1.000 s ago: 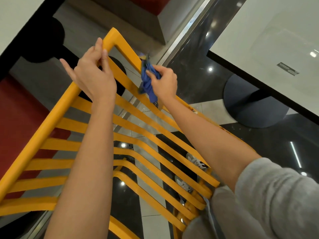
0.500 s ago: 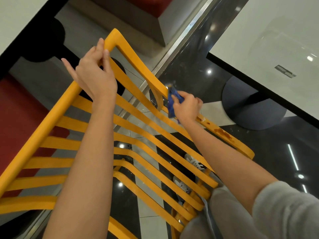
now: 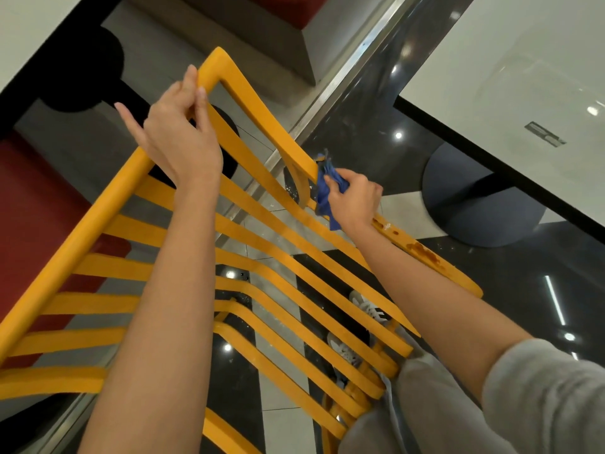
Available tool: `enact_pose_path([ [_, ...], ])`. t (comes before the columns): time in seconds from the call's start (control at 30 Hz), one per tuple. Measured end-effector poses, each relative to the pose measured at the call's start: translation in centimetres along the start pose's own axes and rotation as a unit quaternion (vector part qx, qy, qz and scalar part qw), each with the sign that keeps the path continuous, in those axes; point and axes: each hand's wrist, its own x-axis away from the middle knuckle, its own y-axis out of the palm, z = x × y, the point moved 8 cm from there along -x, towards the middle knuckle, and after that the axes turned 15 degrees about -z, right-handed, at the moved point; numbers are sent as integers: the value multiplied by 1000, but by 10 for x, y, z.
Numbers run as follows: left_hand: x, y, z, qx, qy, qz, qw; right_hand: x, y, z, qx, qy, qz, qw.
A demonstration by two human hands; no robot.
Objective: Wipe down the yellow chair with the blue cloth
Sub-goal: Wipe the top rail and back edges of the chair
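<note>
Yellow chair point(image 3: 268, 253): left hand point(image 3: 181, 139) grips its top rail; right hand point(image 3: 355, 199) presses the clenched blue cloth point(image 3: 324, 191) against its side rail.

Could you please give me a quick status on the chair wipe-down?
Left hand gripping yellow chair top rail. Right hand pressing blue cloth on the side rail. Brown stains ahead, unwiped. Nothing in the way.

Smooth matt plastic on the yellow chair point(image 3: 262, 250), brown-stained along one rail; soft crumpled blue cloth point(image 3: 324, 188); glossy black floor point(image 3: 360, 139); satin white tabletop point(image 3: 510, 70).
</note>
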Motion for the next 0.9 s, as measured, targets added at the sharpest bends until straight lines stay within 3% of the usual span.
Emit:
enact_pose_path([
  [0.13,6,0,11,-57,20,2,998,9,-1,10,25,-33,1,999],
  [0.23,33,36,41,-163,111,-15,980,15,0,16,30,-63,-11,997],
  [0.37,95,134,74,-220,287,-163,918,9,4,13,-55,-77,-9,995],
  [0.43,114,172,72,-265,330,-234,875,9,2,19,-89,-66,-16,994],
  [0.7,118,199,54,-301,309,-296,852,64,-37,96,-63,23,4,998],
  [0.9,121,207,59,-262,267,-320,870,19,-5,41,-57,-10,-35,998],
])
